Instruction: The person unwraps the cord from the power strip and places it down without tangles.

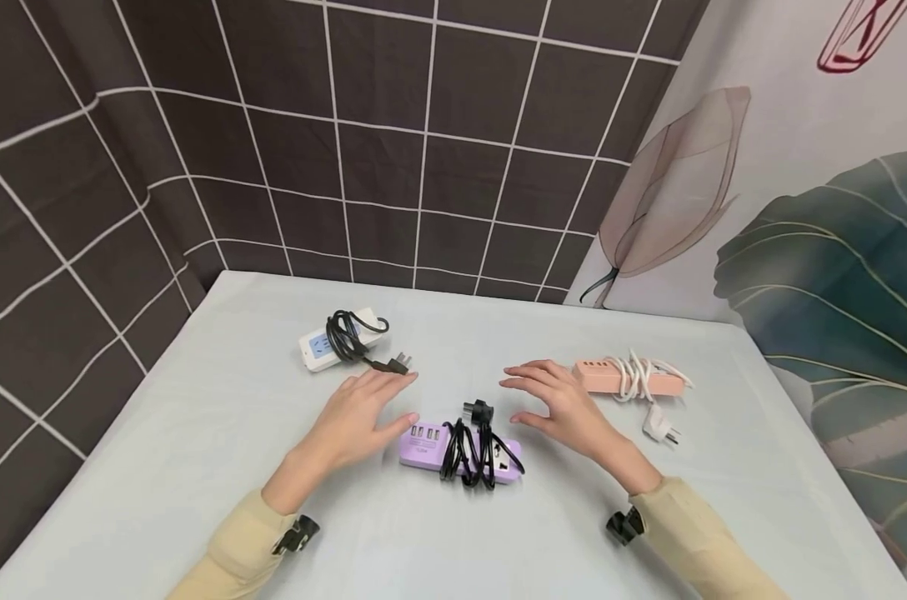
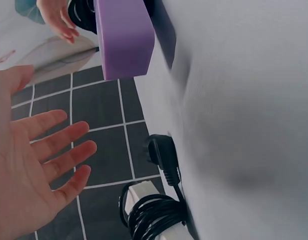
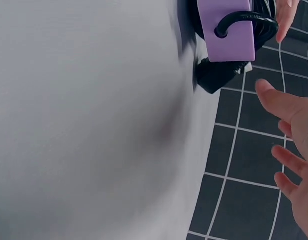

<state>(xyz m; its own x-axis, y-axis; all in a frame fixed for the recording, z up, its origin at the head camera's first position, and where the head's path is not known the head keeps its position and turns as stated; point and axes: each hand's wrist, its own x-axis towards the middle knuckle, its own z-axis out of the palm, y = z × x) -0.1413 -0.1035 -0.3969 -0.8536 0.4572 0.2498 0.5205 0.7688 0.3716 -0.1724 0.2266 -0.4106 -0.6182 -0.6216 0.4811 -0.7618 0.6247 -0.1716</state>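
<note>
A purple power strip [image 1: 422, 457] [image 2: 124, 42] [image 3: 231, 47] lies between my two hands, its black cord [image 1: 464, 458] wound round one half. The black plug [image 1: 480, 412] of that cord sticks out on the far side. My left hand [image 1: 358, 421] [image 2: 31, 172] hovers at the strip's left end, fingers extended; its thumb is near the USB ports, and I cannot tell whether it touches. To the right, my right hand [image 1: 564, 410] [image 3: 299, 130] is spread with fingers relaxed, a small gap from the strip. Neither hand holds anything.
Back left lies a white power strip [image 1: 317, 353] with a coiled black cord [image 1: 343, 335]; its plug [image 1: 398, 363] is close to my left fingertips. A pink power strip [image 1: 594, 377], wrapped in white cord [image 1: 633, 379], sits right of my right hand, its white plug [image 1: 657, 425] in front.
</note>
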